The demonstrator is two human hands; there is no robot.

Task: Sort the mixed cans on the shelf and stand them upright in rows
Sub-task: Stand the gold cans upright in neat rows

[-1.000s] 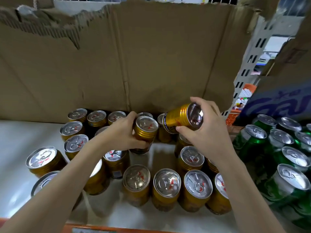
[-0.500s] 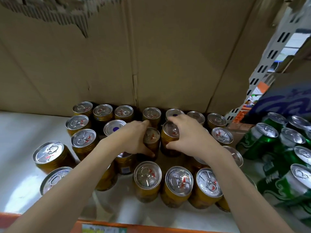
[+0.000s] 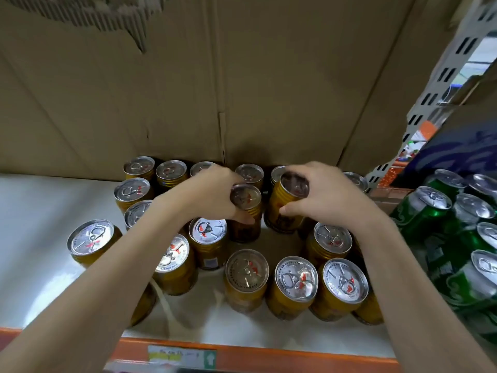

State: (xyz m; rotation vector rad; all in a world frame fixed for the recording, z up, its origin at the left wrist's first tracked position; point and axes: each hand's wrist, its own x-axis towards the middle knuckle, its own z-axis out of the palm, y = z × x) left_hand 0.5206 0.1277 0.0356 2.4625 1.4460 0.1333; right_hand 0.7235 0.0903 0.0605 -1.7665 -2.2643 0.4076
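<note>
While both hands are engaged on the white shelf [image 3: 40, 238], the step in hand appears to be seating two cans into the middle rows. The left hand [image 3: 212, 196] has its fingers curled round a gold-bodied, silver-topped drink can [image 3: 246, 208], thumb low on its side; that can stands upright just in front of the back row. The right hand [image 3: 326, 196] grips a second gold can [image 3: 286, 203] near its top, fingers over the rim and thumb on the near wall; this can leans slightly, its lid tipped toward the camera, and whether its base is fully down cannot be told.

Recommendation: bring the leaning can level before release, lower it straight, and keep both cans in line with the back row of gold cans [image 3: 172, 170] against the brown cardboard wall [image 3: 242, 76]. The neighbouring gold cans at front [image 3: 295, 278] stand close, so a sideways nudge could topple one. Green cans [image 3: 427, 205] are grouped apart at the right and should stay so.

Both forearms reach forward from the orange shelf edge [image 3: 269, 356], converging, wrists bent slightly downward, hands near each other but not touching
</note>
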